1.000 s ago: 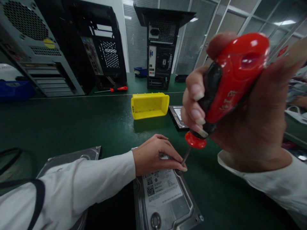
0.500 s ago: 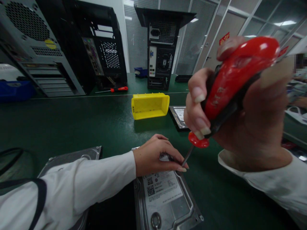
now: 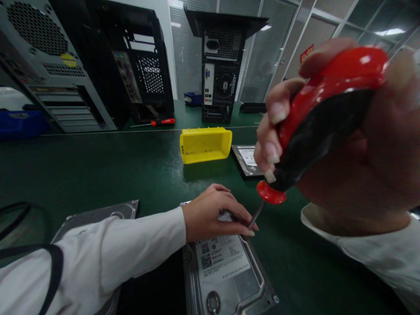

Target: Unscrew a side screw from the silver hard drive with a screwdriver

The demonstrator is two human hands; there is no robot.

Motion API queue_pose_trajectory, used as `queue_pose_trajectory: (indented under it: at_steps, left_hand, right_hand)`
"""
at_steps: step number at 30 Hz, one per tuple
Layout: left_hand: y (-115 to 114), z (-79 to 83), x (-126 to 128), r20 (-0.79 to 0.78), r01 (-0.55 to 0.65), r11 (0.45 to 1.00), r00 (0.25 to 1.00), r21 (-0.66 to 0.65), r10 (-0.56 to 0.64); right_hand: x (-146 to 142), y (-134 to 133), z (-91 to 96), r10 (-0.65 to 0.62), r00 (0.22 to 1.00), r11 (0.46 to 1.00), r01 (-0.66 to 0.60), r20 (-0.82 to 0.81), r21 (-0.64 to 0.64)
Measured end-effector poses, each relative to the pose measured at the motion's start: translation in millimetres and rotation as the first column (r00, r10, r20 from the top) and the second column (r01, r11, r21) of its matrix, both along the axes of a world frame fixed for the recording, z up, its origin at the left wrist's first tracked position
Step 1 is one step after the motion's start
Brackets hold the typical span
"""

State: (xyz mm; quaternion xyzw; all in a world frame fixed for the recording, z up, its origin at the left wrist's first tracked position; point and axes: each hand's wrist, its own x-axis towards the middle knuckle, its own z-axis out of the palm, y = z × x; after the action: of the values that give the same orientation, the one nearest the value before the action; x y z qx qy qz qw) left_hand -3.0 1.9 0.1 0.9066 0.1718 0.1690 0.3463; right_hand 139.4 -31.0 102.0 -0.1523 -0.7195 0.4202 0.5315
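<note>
Your right hand [image 3: 364,168], raised, clasps the screwdriver [image 3: 320,127]; your left hand [image 3: 211,214], palm down over the hard drive [image 3: 226,269], pinches the tool's shaft [image 3: 257,214].

An electronics workshop: computer cases [image 3: 218,81] and hard drives [image 3: 229,275] sit on a green counter [image 3: 105,170], with glass partitions [image 3: 262,61] behind.

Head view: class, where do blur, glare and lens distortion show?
Head view: right hand softly blurred, left hand sharper; head view: bright highlights on the held screwdriver; head view: the far-left computer case leans, probably wide-angle stretch.
</note>
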Motion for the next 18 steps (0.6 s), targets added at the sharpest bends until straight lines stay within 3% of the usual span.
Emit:
queue_pose_trajectory:
  at_steps: [4, 18]
  left_hand:
    - [0.4, -0.4, -0.7, -0.009, -0.006, 1.000, 1.000, 0.004, 0.006]
    - [0.2, -0.5, -0.9, 0.003, 0.007, 1.000, 1.000, 0.021, -0.007]
  right_hand:
    - [2.2, 0.9, -1.5, 0.036, 0.997, 0.997, -0.041, -0.069, -0.069]
    - [8.2, 5.5, -4.9, 0.130, 0.991, 0.992, -0.130, -0.029, -0.001]
